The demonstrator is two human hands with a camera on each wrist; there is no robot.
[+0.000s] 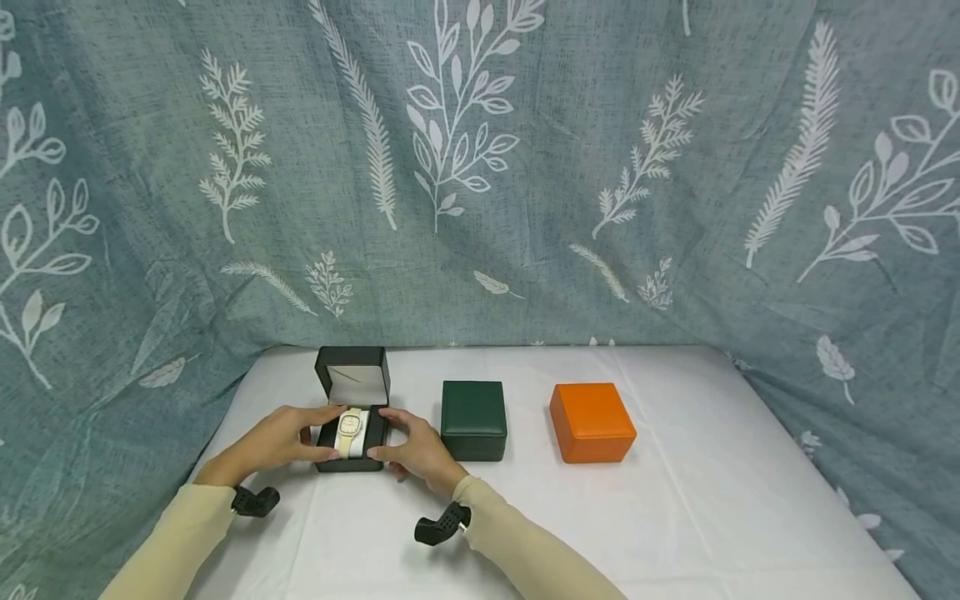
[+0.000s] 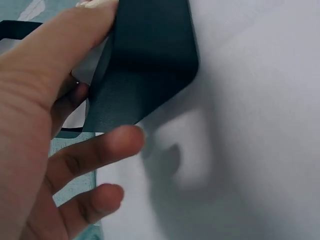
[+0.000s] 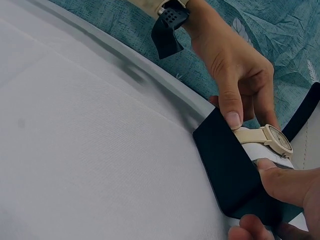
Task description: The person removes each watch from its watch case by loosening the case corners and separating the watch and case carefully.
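The watch (image 1: 349, 425) sits face up on a white cushion (image 1: 361, 437) inside the black box (image 1: 348, 466), whose lid (image 1: 356, 355) stands raised behind it. From where I stand, the left hand (image 1: 279, 437) is partly closed, thumb at the front of the cushion and forefinger at the back, seeming to pinch it there; its other fingers hang loose outside the box. The right hand (image 1: 420, 450) is curved in the same way at the other side, thumb over the front rim by the cushion; I take it to be gripping the box.

The step in hand looks like handling the watch and cushion in their recess, though I can't tell whether they are being seated or drawn out. Seating would call for even pressure from both thumbs; drawing out, for a firmer pinch and a straight lift with the box held steady.

Just right of the hands is a green box (image 1: 474, 408), closed, then an orange box (image 1: 592, 412), also closed, all on the white surface (image 1: 697, 500). A leaf-patterned curtain (image 1: 547, 267) hangs behind.
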